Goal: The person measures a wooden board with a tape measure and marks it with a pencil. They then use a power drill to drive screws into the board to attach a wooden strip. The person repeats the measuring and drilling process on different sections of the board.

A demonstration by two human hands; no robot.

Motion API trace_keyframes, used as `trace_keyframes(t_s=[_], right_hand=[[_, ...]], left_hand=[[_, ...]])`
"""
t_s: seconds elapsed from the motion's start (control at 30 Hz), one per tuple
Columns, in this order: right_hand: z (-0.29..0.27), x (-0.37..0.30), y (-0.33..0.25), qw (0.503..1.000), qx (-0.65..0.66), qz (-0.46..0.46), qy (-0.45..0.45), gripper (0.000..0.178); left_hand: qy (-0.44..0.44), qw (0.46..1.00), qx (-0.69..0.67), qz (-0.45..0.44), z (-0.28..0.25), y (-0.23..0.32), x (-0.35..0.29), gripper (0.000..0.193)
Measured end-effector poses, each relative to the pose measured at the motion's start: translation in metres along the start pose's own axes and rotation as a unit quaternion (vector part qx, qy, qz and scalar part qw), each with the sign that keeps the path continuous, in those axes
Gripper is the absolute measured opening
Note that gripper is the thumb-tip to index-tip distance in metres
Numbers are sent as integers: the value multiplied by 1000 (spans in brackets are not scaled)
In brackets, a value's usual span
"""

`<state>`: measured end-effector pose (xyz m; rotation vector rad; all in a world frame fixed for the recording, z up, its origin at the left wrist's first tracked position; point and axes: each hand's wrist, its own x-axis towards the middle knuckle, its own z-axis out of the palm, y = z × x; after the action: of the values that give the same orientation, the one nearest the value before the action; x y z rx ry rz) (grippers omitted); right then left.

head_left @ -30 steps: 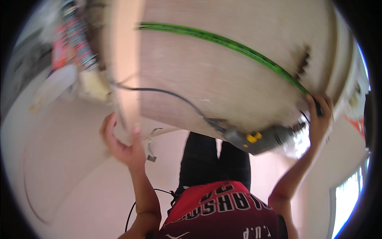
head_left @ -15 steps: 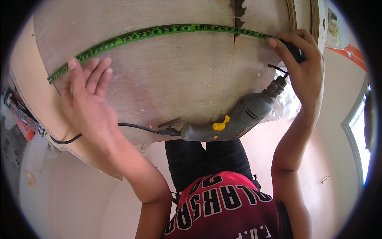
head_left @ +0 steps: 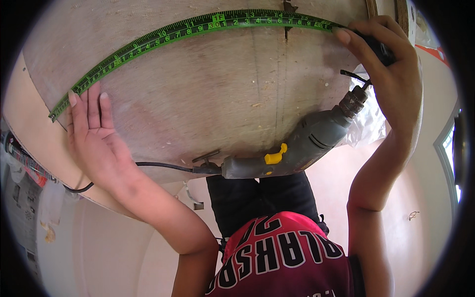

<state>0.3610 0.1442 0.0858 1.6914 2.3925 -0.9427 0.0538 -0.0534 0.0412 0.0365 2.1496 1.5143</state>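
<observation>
A green tape measure blade (head_left: 237,22) arches across the wooden board (head_left: 198,94), its free end at the board's left edge. My right hand (head_left: 391,64) grips the dark case of the tape measure (head_left: 378,47) at the far right, thumb near where the blade comes out. Palm up, my left hand (head_left: 96,133) has its fingers stretched out beneath the blade close to its free end; the thumb touches or nearly touches the blade. Between my arms lies a grey power drill (head_left: 307,143) with a yellow trigger, its chuck pointing toward my right wrist.
The drill's black cord (head_left: 163,165) runs left under my left forearm and over the board's edge. A chuck key (head_left: 207,156) is fixed near the cord. Clear plastic (head_left: 368,119) lies by the drill's chuck. A dark gap (head_left: 288,32) marks the board at the back.
My left hand has moved left and slightly down along the blade, its fingers straightening. The right hand with the tape case appears a little farther right and up. The drill stays put.
</observation>
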Motion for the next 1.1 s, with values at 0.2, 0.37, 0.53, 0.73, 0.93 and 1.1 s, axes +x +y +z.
trace_keyframes(t_s=[0.2,0.37,0.53,0.73,0.93,1.1], right_hand=[[1,-1,-1,1000,-6,-3,9,32],[2,-2,0,1000,1,-17,13,31],[3,-4,5,1000,-3,-7,15,32],[4,-4,10,999,-4,-27,21,33],[7,-4,10,999,-11,-22,29,33],[4,-3,8,999,-16,-19,31,33]], left_hand=[[-5,1000,1,-6,-3,2,0,53],[-5,1000,-10,0,-4,-1,1,50],[7,1000,-13,4,-3,-4,0,48],[-11,1000,-16,2,-4,-5,0,55],[3,1000,3,14,0,-4,0,48],[-7,1000,19,13,-2,-2,3,52]])
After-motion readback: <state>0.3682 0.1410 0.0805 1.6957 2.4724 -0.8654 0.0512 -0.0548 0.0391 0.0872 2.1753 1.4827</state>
